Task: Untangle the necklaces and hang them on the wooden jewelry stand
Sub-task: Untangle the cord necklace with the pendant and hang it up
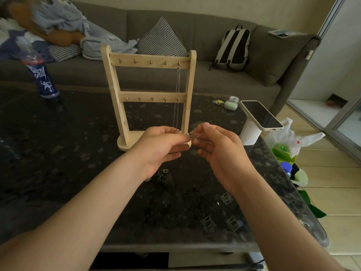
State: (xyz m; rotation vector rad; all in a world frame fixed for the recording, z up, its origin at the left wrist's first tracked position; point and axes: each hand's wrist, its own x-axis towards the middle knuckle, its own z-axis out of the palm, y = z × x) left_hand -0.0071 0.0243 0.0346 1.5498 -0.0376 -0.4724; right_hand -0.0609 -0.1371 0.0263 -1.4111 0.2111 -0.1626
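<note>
Head view is showing both hands lifted just in front of the foot of the pale wooden two-rail jewelry stand (115, 85), which is standing toward the far edge of the dark speckled stone surface (78, 153). The left hand (162, 145) and right hand (218, 151) are each holding the thin silver tangled necklace (190, 136) in a narrow fingertip grip, with the knot between them. Easing the loops apart gently, rather than pulling the chain taut, is probably serving best here. A fine silver chain (178, 81) is hanging from the top rail's rightmost hook. Beyond the right edge, a white plastic bag (289, 133) is sitting on the floor holding something green. Near the far-right corner, a small pale green case (230, 104) is hiding its contents.
</note>
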